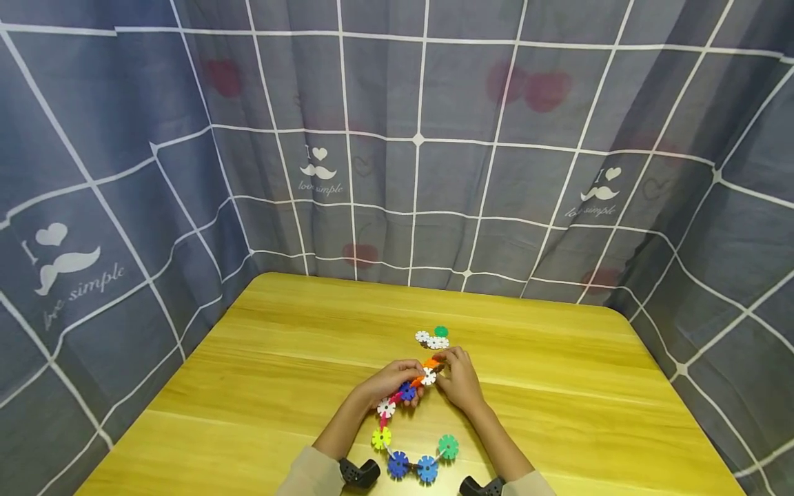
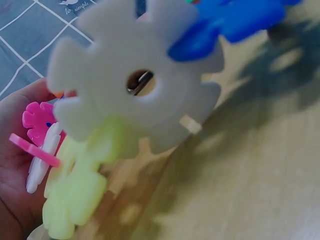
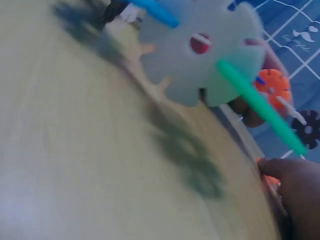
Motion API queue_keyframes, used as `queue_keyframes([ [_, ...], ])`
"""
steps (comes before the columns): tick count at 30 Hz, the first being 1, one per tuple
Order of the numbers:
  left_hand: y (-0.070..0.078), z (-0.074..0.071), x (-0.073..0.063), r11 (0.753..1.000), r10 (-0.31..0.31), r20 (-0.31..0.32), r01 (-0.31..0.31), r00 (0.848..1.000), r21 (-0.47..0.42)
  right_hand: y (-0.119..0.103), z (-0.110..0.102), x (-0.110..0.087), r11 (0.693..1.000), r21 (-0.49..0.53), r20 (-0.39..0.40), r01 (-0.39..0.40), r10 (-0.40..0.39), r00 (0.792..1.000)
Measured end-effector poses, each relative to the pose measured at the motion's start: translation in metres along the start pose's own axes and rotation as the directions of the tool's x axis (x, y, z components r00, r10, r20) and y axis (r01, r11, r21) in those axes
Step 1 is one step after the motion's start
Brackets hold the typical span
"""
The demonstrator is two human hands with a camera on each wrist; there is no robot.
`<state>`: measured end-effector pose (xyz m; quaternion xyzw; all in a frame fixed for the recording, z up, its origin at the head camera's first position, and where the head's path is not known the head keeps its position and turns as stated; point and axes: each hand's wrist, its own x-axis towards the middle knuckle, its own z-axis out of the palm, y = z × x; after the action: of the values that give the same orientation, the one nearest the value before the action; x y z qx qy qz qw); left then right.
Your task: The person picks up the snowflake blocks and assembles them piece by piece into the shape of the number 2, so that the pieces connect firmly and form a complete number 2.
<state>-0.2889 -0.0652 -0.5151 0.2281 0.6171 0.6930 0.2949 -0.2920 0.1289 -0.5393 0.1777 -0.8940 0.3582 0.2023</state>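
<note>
A chain of notched plastic discs, slotted edge to edge, curves from between both hands down toward the person. My left hand (image 1: 395, 380) grips its upper stretch near a blue disc (image 1: 406, 391) and a white disc (image 1: 429, 376). With thumb and fingers, my right hand (image 1: 460, 382) pinches the far end, at an orange disc (image 1: 431, 363). Lower down hang a yellow disc (image 1: 381, 438), two more blue ones and a green end disc (image 1: 449, 447). A white disc (image 2: 110, 65) looms close in the left wrist view; a black disc (image 3: 308, 129) shows in the right wrist view.
Beyond the hands, several loose white discs (image 1: 437, 342) and a green disc (image 1: 441, 331) lie on the wooden table (image 1: 298, 331). A grey checked curtain (image 1: 384, 172) surrounds the table's back and sides. Black wrist devices (image 1: 360, 474) sit by both sleeves.
</note>
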Motion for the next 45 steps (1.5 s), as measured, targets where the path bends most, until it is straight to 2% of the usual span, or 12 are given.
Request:
queue_keyframes([
  [2,-0.001,0.001,0.0,1.0,-0.007,0.002,0.007,1.0,-0.002,0.002,-0.004,-0.003,0.989,0.136,-0.017,-0.059,0.062,0.998],
  [4,-0.002,0.002,-0.001,1.0,-0.018,-0.006,0.018,1.0,0.002,0.004,-0.009,-0.006,0.942,0.316,-0.015,-0.115,0.127,0.992],
  [5,-0.001,0.002,-0.001,1.0,-0.018,-0.012,0.018,1.0,0.004,0.006,-0.011,-0.007,0.899,0.415,-0.009,-0.139,0.157,0.988],
  [7,0.0,0.002,-0.001,1.0,-0.014,-0.022,0.014,1.0,0.009,0.008,-0.017,-0.008,0.782,0.599,0.015,-0.172,0.204,0.979],
  [10,0.002,0.003,-0.001,1.0,-0.016,-0.027,0.016,1.0,0.007,0.011,-0.024,-0.009,0.603,0.77,0.07,-0.209,0.245,0.967],
  [12,0.003,0.003,-0.001,1.0,-0.023,-0.025,0.023,0.999,0.004,0.012,-0.027,-0.011,0.534,0.812,0.107,-0.235,0.26,0.96],
  [13,0.003,0.004,-0.001,1.0,-0.025,-0.025,0.025,0.999,0.002,0.012,-0.028,-0.011,0.518,0.82,0.121,-0.244,0.261,0.958],
  [15,0.002,0.004,0.0,1.0,-0.027,-0.027,0.027,0.999,0.007,0.013,-0.029,-0.012,0.505,0.821,0.145,-0.265,0.265,0.953],
  [19,0.001,0.003,0.001,0.999,-0.027,-0.032,0.027,0.999,0.02,0.013,-0.029,-0.012,0.504,0.818,0.158,-0.277,0.265,0.951],
  [26,0.0,0.002,0.0,0.999,-0.025,-0.004,0.025,1.0,0.024,0.016,-0.03,-0.012,0.538,0.788,0.206,-0.299,0.227,0.952],
  [34,0.0,0.0,0.0,0.998,-0.031,0.016,0.03,0.999,0.052,0.022,-0.035,-0.011,0.578,0.765,0.278,-0.284,0.101,0.955],
  [45,0.002,0.004,0.001,0.997,-0.038,-0.048,0.041,0.998,0.063,0.012,-0.034,-0.011,0.556,0.761,0.274,-0.335,0.192,0.942],
])
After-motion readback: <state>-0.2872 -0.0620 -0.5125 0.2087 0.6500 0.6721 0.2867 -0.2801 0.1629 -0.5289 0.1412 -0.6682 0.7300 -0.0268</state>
